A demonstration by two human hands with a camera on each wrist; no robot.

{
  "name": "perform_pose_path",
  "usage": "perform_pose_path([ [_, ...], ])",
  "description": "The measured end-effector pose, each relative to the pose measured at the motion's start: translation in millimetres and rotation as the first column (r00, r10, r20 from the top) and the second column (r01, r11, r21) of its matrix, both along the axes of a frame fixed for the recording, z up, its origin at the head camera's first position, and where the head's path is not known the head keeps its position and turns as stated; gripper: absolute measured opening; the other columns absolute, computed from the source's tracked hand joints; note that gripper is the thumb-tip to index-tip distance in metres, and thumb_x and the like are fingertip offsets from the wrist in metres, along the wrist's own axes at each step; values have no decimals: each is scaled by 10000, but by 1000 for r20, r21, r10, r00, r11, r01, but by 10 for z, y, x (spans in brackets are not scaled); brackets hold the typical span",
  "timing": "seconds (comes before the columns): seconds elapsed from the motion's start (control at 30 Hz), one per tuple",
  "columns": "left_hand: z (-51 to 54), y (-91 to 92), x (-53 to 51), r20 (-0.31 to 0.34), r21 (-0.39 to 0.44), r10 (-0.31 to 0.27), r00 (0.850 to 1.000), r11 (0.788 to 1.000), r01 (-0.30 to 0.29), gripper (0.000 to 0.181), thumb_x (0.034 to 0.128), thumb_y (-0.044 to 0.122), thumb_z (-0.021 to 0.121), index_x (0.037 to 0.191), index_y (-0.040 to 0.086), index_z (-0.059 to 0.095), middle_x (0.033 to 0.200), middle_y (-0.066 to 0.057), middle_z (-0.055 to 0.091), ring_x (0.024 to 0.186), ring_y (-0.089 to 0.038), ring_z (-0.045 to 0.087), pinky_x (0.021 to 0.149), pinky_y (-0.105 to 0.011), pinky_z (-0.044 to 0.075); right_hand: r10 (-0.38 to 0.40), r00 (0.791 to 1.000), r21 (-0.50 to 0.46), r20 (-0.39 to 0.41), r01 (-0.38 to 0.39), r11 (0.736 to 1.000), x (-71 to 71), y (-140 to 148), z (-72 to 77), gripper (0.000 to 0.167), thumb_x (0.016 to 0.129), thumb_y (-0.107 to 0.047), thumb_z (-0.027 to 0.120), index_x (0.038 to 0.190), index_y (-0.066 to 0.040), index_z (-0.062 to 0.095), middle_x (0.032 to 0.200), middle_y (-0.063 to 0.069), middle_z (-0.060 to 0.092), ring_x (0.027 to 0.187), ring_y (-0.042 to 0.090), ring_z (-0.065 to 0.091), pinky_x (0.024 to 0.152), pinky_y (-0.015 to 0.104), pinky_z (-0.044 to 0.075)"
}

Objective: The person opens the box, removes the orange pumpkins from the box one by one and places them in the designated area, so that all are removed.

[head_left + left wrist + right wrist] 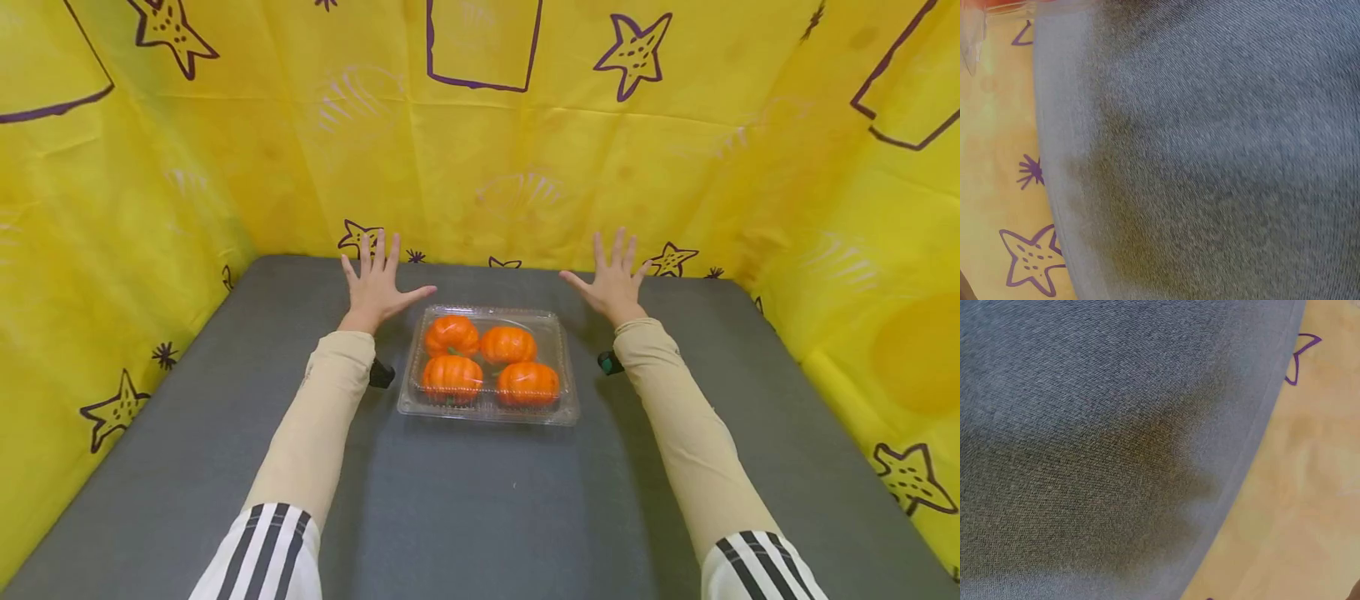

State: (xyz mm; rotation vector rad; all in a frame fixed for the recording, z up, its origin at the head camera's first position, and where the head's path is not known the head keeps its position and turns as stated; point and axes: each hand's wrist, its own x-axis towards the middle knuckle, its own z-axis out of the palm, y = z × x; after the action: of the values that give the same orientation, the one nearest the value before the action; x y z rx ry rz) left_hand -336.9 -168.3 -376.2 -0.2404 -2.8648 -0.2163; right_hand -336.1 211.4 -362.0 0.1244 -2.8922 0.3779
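Observation:
A clear plastic container (pixel 487 412) sits on the grey table, with several orange pumpkins (pixel 527 384) inside it under its transparent lid. To its upper left, my left hand (pixel 374 287) is spread with straight fingers, holding nothing. On the other side, my right hand (pixel 615 287) is spread the same way, also empty and apart from the container. The left wrist view catches only an edge of the clear plastic (pixel 1007 9) at its top left corner. Neither hand shows plainly in the wrist views, where mostly table surface and hand shadows appear.
Yellow cloth (pixel 465 167) with purple stars and outlines hangs behind and along both sides of the grey table (pixel 480 508). A dark wrist device (pixel 381 374) shows beneath the left sleeve, and another (pixel 610 362) beside the right one.

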Motion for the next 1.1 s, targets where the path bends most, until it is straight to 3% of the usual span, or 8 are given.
perform_pose_path([
  [0.3, 139, 14, -42, 2, 13, 10, 1000, 1000, -10, 1022, 696, 808, 326, 1408, 244, -143, 1441, -11, -240, 1239, -220, -317, 909, -529, -238, 7, 1000, 48, 22, -8, 999, -66, 1, 36, 931, 777, -748, 275, 1431, -190, -81, 1431, 176, -227, 1247, 321, -291, 922, 634, -116],
  [0.67, 193, 6, -49, 12, 8, 5, 1000, 1000, -5, 1014, 699, 807, 321, 1398, 256, -165, 1434, -3, -245, 1214, -206, -342, 921, -557, -207, 22, 1000, 17, 15, -22, 1000, -53, 31, 101, 928, 791, -722, 314, 1439, -162, -46, 1434, 183, -214, 1264, 341, -252, 923, 637, -110],
  [0.83, 195, 20, -7, -2, 44, -17, 1000, 999, 17, 1015, 703, 801, 328, 1396, 251, -171, 1432, 8, -246, 1225, -196, -327, 908, -544, -232, 58, 998, 3, 9, -58, 998, -30, 27, 77, 929, 794, -721, 306, 1429, -169, -87, 1430, 176, -228, 1260, 324, -266, 935, 633, -87],
  [0.9, 192, 26, 38, -26, 108, -40, 999, 993, 42, 1029, 702, 793, 359, 1399, 245, -163, 1434, 23, -238, 1235, -177, -315, 910, -538, -234, 79, 997, -26, 6, -79, 997, -7, 22, 66, 950, 790, -724, 308, 1423, -148, -103, 1429, 177, -230, 1250, 296, -292, 942, 612, -109],
  [0.97, 184, 23, 102, -59, 212, -91, 994, 972, 102, 1058, 691, 780, 411, 1406, 235, -146, 1444, 40, -214, 1251, -148, -290, 921, -514, -235, 105, 994, -70, -3, -105, 992, 19, 18, 58, 980, 789, -723, 314, 1415, -105, -118, 1424, 174, -242, 1244, 269, -304, 954, 588, -118],
  [1.0, 176, 17, 140, -80, 274, -134, 988, 950, 151, 1079, 684, 772, 440, 1412, 220, -135, 1451, 39, -196, 1266, -144, -264, 939, -504, -218, 122, 992, -94, -10, -123, 988, 37, 16, 58, 998, 789, -721, 320, 1410, -75, -119, 1421, 174, -246, 1246, 265, -301, 962, 575, -115],
  [1.03, 168, 9, 186, -100, 335, -182, 978, 920, 206, 1106, 668, 770, 463, 1417, 204, -122, 1460, 33, -172, 1281, -136, -233, 955, -489, -203, 140, 990, -119, -20, -142, 983, 56, 16, 59, 1014, 789, -717, 330, 1404, -46, -117, 1420, 171, -247, 1253, 262, -290, 974, 559, -108],
  [1.1, 150, -13, 286, -143, 446, -280, 949, 838, 315, 1161, 629, 771, 501, 1429, 166, -83, 1475, 8, -121, 1307, -136, -165, 990, -458, -160, 181, 983, -162, -39, -186, 969, 101, 23, 68, 1035, 790, -709, 347, 1394, -7, -115, 1423, 165, -240, 1265, 252, -268, 994, 532, -88],
])
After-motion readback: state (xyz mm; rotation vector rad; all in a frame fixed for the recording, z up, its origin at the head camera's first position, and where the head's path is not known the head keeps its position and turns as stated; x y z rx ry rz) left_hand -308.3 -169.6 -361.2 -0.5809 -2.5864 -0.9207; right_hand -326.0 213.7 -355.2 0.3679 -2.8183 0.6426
